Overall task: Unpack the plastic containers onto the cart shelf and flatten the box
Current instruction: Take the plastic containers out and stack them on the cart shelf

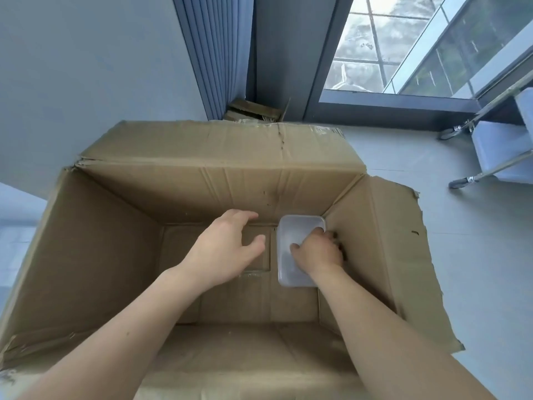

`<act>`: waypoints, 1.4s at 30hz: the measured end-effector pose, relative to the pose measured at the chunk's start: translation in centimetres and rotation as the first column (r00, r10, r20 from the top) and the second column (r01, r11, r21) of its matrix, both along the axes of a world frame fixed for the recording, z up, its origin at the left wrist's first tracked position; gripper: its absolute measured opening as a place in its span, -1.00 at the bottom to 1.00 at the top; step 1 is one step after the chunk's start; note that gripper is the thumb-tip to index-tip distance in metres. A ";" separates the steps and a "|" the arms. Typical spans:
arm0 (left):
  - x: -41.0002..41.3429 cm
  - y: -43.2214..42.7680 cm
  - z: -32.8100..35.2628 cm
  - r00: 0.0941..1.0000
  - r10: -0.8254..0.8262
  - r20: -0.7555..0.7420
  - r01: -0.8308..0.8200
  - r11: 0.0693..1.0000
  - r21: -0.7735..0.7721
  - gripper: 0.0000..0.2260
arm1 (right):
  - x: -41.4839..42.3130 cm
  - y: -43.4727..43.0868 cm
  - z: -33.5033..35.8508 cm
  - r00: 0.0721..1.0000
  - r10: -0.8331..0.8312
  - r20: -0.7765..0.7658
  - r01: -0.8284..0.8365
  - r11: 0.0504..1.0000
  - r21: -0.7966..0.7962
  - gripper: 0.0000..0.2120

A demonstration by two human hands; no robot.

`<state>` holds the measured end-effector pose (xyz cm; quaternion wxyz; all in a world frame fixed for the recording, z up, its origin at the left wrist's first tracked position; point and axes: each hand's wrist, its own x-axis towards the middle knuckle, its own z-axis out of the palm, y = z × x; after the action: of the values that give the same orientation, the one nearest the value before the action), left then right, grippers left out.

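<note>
Head view, nearest first: the near wall of the large brown cardboard box (95,255) fills the bottom of the view, flaps open, and both bare forearms reach over it into the box.
Left hand (227,249): fingers spread and loose, holding nothing; it hovers over the bare box bottom, just left of the container.
Right hand (317,252): grips the translucent rectangular plastic container (300,226), thumb on the lid and fingers curled over its right long edge, squeezed against the box's right wall.
Container position: flat on the box bottom in the far right corner, the only one visible inside.
Long axis: runs away from the camera, parallel to and touching the right wall.
Key relation: the right hand is on the container; the left is near its free left long edge, so a lift probably goes up and rightward.
Metal-framed cart (496,157): stands on the grey floor (403,157), right of the box and well apart; only its lower frame and castors are visible.
Box state: standing, not yet flattened.
</note>
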<state>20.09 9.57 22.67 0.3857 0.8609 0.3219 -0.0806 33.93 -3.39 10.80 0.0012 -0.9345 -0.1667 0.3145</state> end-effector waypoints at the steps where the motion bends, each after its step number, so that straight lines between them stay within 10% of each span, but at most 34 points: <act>1: 0.1 0.1 -0.1 1.000 0.007 -0.011 -0.007 1.000 0.000 -0.55 | -0.2 0.1 -0.6 1.000 0.025 0.014 -0.025 0.999 -0.027 -0.34; 9: 0.4 1.0 -1.2 0.997 0.050 -0.061 -0.050 0.999 0.009 -0.53 | -0.6 0.2 -2.4 0.982 0.173 0.080 -0.157 0.972 -0.176 -0.01; 19: -0.4 1.5 -1.6 0.996 0.040 -0.074 -0.040 0.999 -0.004 -0.52 | 0.4 0.0 -1.5 0.998 -0.021 0.053 0.020 1.000 0.012 0.18; 27: -1.6 1.8 -1.1 0.999 -0.008 -0.040 0.008 1.000 -0.009 -0.51 | 0.6 -0.6 1.3 0.990 -0.126 -0.060 0.136 0.968 0.209 -0.16; 32: -3.4 2.3 -0.1 0.999 0.038 -0.025 -0.040 0.995 -0.087 -0.44 | -1.7 -0.5 6.9 0.929 -0.156 -0.336 0.340 0.720 0.605 -0.42; 42: -6.6 2.2 3.9 0.862 0.464 0.203 -0.263 0.753 -0.603 -0.74 | -9.2 2.1 13.7 0.944 -0.002 -0.331 0.315 0.317 0.895 -0.74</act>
<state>13.46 11.79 26.52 0.6766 0.6304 0.3764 0.0570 24.75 -1.33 24.49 0.5929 -0.7208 -0.2218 0.2825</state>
